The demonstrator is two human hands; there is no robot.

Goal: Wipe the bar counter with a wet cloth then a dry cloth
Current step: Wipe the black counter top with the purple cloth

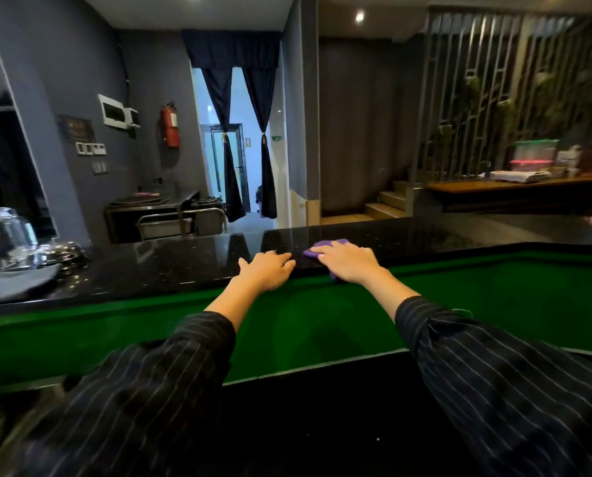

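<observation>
Far to the left of the hands, upturned glassware (4, 235) is seen on a grey tray (16, 285); its contents cannot be told. The left hand (268, 270) is laid flat and spread on the black bench (157, 266). Just beside it, the right hand (348, 261) is pressed flat upon a purple cloth (325, 247).

Your arms are dressed in a dark, near-black long-sleeved shirt of thin woven fabric with fine pale pinstripes (143, 404) — the lines run lengthwise down each sleeve. Your left sleeve (198, 342) ends in a loose, wide cuff partway up the forearm; your right sleeve (466, 356) ends the same way, with a small fold at its edge. Beyond the cuffs, your left hand (268, 270) and right hand (348, 263) are bare — no gloves are visible.
</observation>
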